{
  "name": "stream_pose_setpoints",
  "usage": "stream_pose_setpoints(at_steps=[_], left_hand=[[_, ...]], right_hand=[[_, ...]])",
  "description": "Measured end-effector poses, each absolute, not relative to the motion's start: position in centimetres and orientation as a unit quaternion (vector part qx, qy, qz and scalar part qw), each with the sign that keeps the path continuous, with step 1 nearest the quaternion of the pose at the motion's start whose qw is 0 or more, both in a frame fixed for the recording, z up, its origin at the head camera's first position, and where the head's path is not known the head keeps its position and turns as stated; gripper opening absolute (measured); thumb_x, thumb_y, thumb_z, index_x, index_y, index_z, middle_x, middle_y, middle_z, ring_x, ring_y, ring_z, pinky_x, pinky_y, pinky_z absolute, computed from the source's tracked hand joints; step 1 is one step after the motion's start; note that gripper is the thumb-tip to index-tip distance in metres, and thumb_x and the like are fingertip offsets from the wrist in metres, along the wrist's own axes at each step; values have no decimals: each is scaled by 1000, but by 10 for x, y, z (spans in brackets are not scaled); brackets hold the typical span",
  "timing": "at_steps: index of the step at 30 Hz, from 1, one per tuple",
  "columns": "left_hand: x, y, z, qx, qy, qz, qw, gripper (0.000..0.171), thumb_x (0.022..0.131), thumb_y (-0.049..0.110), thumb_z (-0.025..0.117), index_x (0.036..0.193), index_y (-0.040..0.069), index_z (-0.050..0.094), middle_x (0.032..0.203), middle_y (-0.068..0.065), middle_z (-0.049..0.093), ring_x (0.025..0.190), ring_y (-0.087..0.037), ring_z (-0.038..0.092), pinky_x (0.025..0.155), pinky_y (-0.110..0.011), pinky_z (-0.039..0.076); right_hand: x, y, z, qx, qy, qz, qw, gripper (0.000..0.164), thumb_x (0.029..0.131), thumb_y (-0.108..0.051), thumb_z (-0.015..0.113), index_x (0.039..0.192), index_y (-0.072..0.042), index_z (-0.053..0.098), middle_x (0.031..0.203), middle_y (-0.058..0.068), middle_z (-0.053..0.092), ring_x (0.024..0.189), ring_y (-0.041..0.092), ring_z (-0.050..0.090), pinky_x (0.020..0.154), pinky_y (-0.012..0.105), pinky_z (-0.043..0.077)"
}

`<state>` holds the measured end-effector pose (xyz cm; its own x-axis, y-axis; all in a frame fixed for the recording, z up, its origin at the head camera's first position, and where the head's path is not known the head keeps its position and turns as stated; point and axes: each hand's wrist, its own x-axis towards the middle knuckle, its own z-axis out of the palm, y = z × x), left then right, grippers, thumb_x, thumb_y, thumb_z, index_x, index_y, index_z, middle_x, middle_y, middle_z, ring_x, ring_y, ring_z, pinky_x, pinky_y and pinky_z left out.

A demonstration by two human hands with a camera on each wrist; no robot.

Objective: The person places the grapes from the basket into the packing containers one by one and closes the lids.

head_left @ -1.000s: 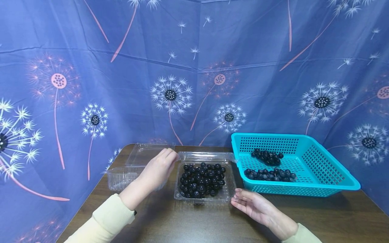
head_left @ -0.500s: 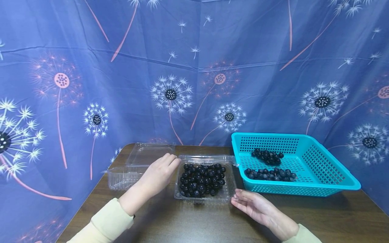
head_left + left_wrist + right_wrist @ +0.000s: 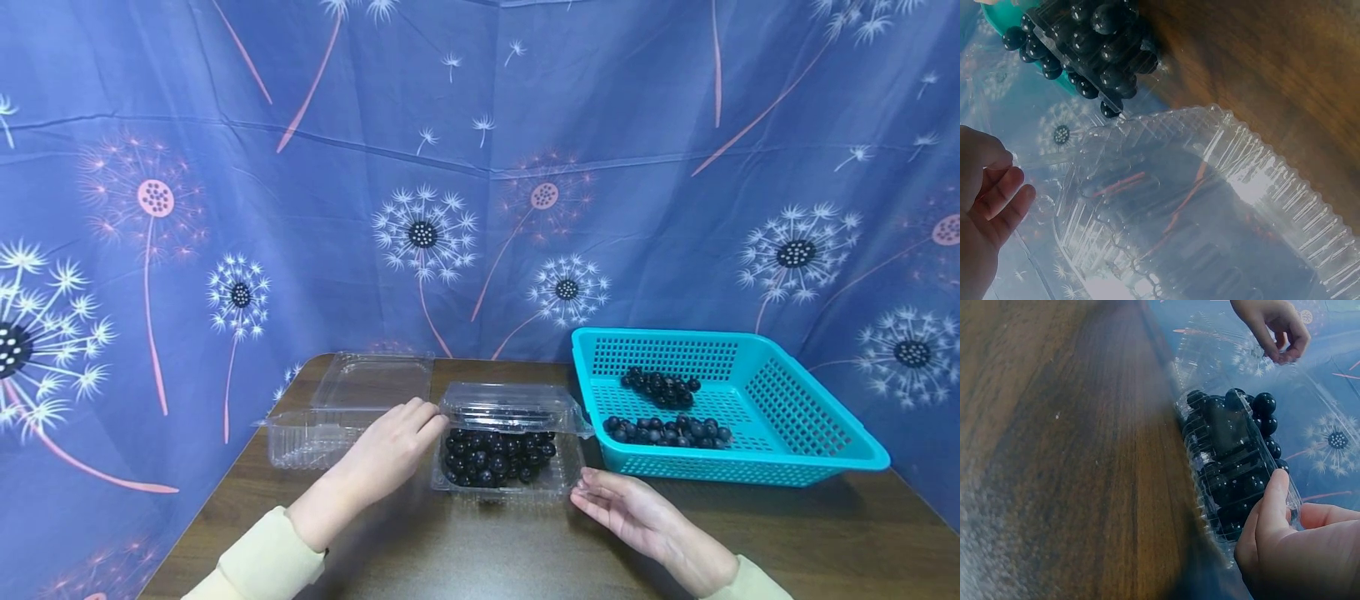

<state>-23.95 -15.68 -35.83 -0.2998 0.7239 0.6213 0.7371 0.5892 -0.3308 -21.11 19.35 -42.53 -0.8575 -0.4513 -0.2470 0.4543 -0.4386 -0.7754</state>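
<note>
A clear plastic clamshell container [image 3: 562, 483] sits on the table, filled with dark grapes [image 3: 498, 458]. Its hinged lid [image 3: 517, 404] leans forward over the back part of the grapes. In the head view my left hand [image 3: 393, 446] pinches the lid's left edge; the left wrist view shows that thumb and fingertips [image 3: 1013, 194] meeting at a clear plastic edge. My right hand [image 3: 633, 517] holds the container's near right corner, its fingers and thumb on either side of the wall in the right wrist view.
A second clear container [image 3: 300, 442] with its lid [image 3: 367, 375] raised stands on the left, partly behind my left forearm. To the right, a turquoise basket [image 3: 787, 454] holds two bunches of dark grapes [image 3: 663, 432]. A blue dandelion-print cloth [image 3: 495, 275] hangs behind the table [image 3: 480, 558].
My left hand has come down and toward me, tilting the lid from standing behind the grapes to partly covering them. The right hand stays at the corner.
</note>
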Motion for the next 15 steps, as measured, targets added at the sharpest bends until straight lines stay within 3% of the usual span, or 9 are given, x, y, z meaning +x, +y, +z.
stream_pose_setpoints(at_steps=[10,15], left_hand=[[-232,-157,-367,-455,-811,9,368,24,82,-5,44,96,7,60,91,-1,57,82,-16,54,70,-28,51],[-229,-158,-373,-462,-805,17,370,19,83,-1,43,91,9,58,89,0,56,79,-14,52,64,-25,47]], right_hand=[[-211,194,-423,24,455,-848,270,12,96,-7,49,100,-4,60,97,7,57,96,15,59,99,29,47],[-212,194,-421,28,451,-849,273,13,97,-9,48,103,-3,58,101,9,54,99,17,57,100,30,45]])
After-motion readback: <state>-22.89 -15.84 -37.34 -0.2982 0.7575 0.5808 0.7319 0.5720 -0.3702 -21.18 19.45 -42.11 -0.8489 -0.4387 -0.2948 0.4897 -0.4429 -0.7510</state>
